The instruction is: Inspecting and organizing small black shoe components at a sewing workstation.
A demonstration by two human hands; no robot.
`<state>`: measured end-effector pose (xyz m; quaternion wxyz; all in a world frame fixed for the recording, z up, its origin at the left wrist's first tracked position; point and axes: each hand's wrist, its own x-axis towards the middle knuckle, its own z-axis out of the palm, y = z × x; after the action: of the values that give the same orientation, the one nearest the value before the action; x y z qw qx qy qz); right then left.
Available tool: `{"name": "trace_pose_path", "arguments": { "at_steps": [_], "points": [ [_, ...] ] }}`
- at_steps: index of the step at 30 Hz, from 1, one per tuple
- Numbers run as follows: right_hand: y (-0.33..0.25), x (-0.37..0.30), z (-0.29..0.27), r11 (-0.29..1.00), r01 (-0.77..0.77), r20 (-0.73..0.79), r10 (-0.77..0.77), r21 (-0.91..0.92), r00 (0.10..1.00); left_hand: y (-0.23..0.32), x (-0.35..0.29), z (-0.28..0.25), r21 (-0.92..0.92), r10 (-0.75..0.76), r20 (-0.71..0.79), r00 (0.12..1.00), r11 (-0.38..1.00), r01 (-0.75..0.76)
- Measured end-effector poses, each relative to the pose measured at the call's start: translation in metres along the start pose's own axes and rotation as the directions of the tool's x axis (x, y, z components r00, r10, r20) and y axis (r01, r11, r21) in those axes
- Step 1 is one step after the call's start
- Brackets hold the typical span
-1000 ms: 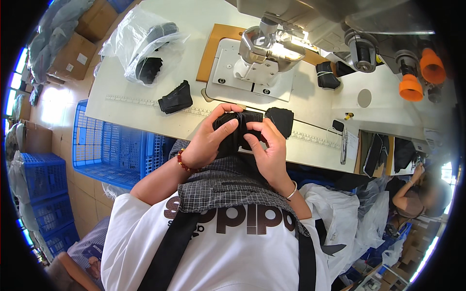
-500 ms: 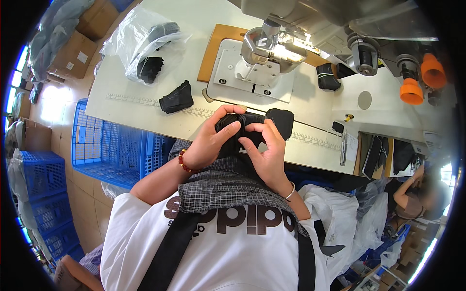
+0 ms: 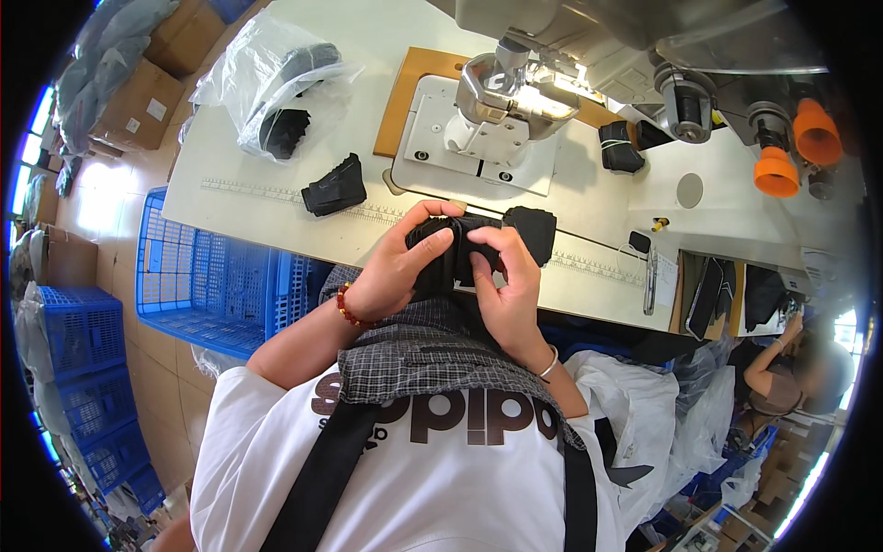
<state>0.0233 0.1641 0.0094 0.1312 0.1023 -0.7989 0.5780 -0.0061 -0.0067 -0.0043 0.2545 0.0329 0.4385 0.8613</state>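
Observation:
A stack of black fabric pieces [image 3: 443, 269] is held in front of my waist, at the table's near edge. My left hand [image 3: 394, 267] is closed round its left side, thumb on the near face and fingers over the far side. The thumb and fingers of my right hand [image 3: 511, 287] pinch the right part of the stack. Just beyond my right hand, another black fabric stack [image 3: 532, 232] lies on the table. A further black stack [image 3: 335, 186] lies to the left, beyond my left hand. How many pieces I hold cannot be made out.
A sewing machine [image 3: 483, 92] with its lamp lit stands ahead on the white table [image 3: 267, 216]. A clear plastic bag [image 3: 262, 69] with black pieces sits far left, a tied black bundle [image 3: 622, 147] right. Blue crates [image 3: 212, 285] stand at left. Another person [image 3: 782, 373] is at far right.
My right fingers have shifted slightly on the black stack, index finger and thumb now closer together. My left hand keeps its grip. A person at the lower left has mostly moved out of view.

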Motion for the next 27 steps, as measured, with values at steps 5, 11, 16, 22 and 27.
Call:
{"name": "trace_pose_path", "arguments": {
  "at_steps": [5, 11, 16, 22, 27],
  "points": [
    [0.001, 0.001, -0.004, 0.990, 0.114, 0.069, -0.108, -0.081, 0.992, -0.002, -0.001, 0.000, 0.126, 0.050, 0.000, 0.999, 0.991, -0.050],
    [0.001, -0.001, -0.001, 0.991, 0.053, 0.057, -0.046, -0.122, 0.997, 0.001, -0.003, 0.001, 0.117, 0.019, 0.005, 1.000, 0.993, -0.020],
    [0.002, 0.000, -0.001, 0.993, 0.081, 0.042, -0.078, -0.084, 0.996, 0.000, -0.001, 0.001, 0.030, 0.002, 0.001, 1.000, 1.000, -0.002],
    [-0.002, 0.002, -0.002, 0.982, 0.144, 0.075, -0.136, -0.123, 0.988, -0.004, 0.000, -0.001, 0.230, 0.099, -0.017, 0.995, 0.969, -0.093],
    [-0.001, 0.001, -0.005, 0.992, 0.048, 0.121, -0.034, -0.116, 0.992, -0.003, -0.001, -0.001, 0.259, 0.116, -0.021, 0.993, 0.960, -0.107]
  ]
}}
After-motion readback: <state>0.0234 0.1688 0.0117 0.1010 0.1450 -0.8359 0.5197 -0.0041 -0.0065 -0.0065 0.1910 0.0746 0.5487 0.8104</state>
